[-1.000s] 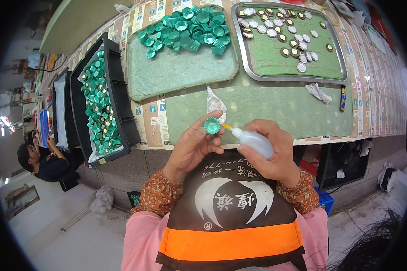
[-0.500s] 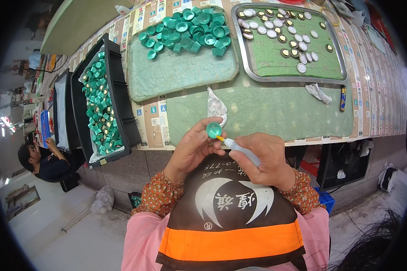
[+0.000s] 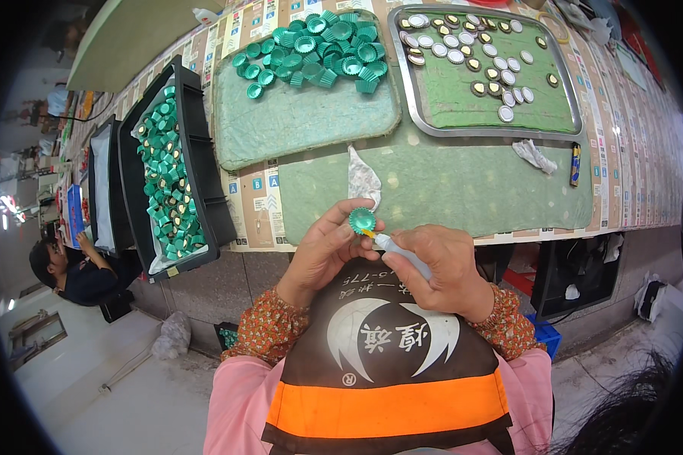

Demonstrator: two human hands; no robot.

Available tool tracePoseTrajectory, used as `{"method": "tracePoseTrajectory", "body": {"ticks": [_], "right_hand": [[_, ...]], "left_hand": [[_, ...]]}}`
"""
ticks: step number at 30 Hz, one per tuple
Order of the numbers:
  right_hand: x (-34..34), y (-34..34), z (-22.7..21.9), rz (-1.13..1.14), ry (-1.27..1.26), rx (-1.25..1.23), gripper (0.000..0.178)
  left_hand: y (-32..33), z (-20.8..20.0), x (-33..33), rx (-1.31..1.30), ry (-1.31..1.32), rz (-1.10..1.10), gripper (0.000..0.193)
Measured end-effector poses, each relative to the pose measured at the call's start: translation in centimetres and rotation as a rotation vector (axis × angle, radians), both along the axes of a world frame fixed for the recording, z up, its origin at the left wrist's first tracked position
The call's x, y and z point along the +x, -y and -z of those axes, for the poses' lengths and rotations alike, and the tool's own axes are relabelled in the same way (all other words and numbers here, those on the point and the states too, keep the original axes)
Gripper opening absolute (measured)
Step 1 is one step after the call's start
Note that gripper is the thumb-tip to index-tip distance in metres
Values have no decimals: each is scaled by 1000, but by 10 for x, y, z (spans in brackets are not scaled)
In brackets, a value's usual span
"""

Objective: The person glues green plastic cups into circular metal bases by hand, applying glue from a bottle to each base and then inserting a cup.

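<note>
My left hand pinches a small shiny green fluted cup at its rim, its hollow side facing up. In my right hand lies a pale squeeze bottle with a yellow tip, gripped by thumb and fingers. That tip points left and meets the near edge of the cup, as far as I can see. Both hands are over my dark apron, just off the table's front edge. Beyond them a heap of similar green cups covers the far part of a cloth-lined tray.
A metal-rimmed tray at the far right bears several round white and dark discs. On the left, a black crate contains green cups with pale pieces. Crumpled tissue, another tissue and a dark tube lie on the green cloth.
The green cup has shifted slightly right and down, tilting a little in my left fingers. My right hand and the bottle have moved slightly left.
</note>
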State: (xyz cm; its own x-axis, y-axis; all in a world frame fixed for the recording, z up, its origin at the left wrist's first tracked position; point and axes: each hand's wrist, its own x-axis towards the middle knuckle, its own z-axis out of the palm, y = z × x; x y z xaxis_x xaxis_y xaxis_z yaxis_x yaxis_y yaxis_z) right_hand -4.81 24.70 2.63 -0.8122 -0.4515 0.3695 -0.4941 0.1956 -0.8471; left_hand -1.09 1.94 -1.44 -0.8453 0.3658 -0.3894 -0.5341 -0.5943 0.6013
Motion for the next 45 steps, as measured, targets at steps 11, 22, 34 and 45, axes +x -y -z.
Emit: {"method": "tracePoseTrajectory", "body": {"ticks": [11,22,34,45], "right_hand": [[0,0,-1,-17,26,28,20],[-1,-6,4,121,235,7,27],[-13,-9,35,81,607,1,28],[-24,-5,42,87,226,215,28]], "left_hand": [[-5,6,8,11,75,-64,47],[4,-8,14,-133,163,-114,35],[10,-14,17,-695,-225,-173,35],[12,-18,13,-685,-333,-195,40]]}}
